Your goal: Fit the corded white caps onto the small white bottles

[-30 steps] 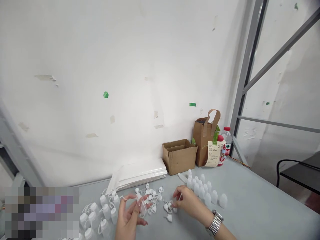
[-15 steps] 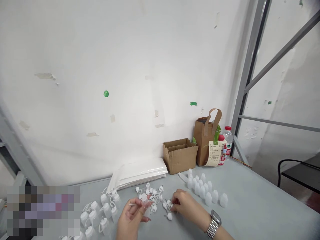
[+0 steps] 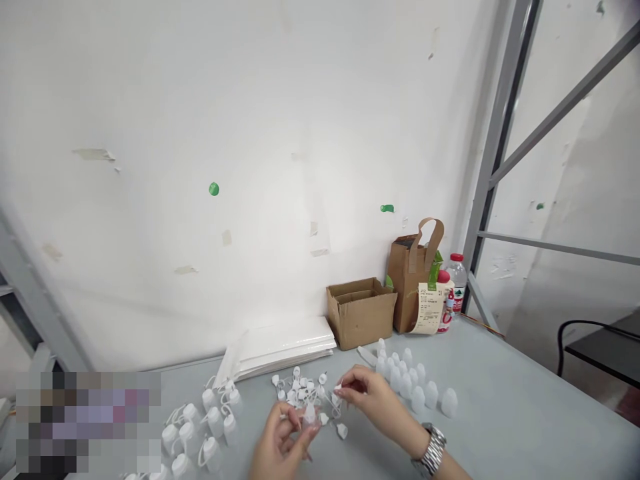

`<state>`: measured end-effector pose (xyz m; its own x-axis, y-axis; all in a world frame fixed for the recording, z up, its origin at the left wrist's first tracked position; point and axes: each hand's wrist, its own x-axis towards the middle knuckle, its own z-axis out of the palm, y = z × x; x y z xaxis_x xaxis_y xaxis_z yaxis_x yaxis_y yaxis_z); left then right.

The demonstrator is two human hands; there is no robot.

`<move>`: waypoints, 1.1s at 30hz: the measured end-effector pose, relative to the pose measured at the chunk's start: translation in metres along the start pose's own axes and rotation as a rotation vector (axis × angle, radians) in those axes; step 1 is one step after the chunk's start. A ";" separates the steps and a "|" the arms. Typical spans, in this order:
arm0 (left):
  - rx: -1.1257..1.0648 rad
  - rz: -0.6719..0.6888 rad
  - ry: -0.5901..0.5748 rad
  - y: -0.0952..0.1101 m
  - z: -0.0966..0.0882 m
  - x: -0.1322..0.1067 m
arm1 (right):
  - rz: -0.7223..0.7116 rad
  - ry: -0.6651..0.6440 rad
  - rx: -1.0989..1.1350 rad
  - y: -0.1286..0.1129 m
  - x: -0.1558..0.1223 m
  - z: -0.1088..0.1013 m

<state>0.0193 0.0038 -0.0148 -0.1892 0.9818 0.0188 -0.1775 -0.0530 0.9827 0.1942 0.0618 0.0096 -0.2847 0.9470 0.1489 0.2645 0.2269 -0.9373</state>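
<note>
Between the fingertips of my left hand (image 3: pixel 287 440) is a small translucent white bottle (image 3: pixel 310 416), held upright with its neck up. My right hand (image 3: pixel 363 387) pinches a white cap with a thin cord (image 3: pixel 337 389) just right of the bottle and above it. Beyond my hands lies a loose heap of white caps with cords (image 3: pixel 303 385). A single cap (image 3: pixel 342 431) rests nearer to me. On the left stand several capped bottles (image 3: pixel 189 437) with looped cords. Uncapped bottles (image 3: pixel 405 380) are grouped on the right.
A stack of white flat packs (image 3: pixel 280 343) lies by the wall, beside an open cardboard box (image 3: pixel 361 317). Right of it stand a brown paper bag (image 3: pixel 404 293) and a red-capped water bottle (image 3: pixel 457 283). Metal posts (image 3: pixel 487 180) flank the grey table (image 3: pixel 520 413).
My right hand has risen from the heap with a cap and come closer to the left hand. My left hand has shifted right with the bottle, now held upright.
</note>
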 end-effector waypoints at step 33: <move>0.034 -0.111 -0.306 0.001 -0.005 0.001 | -0.124 -0.188 0.119 -0.022 -0.016 0.008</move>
<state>0.0142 0.0037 -0.0152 0.1296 0.9908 -0.0397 -0.1470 0.0588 0.9874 0.1856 0.0399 0.0254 -0.4774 0.8522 0.2141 0.1098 0.2996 -0.9477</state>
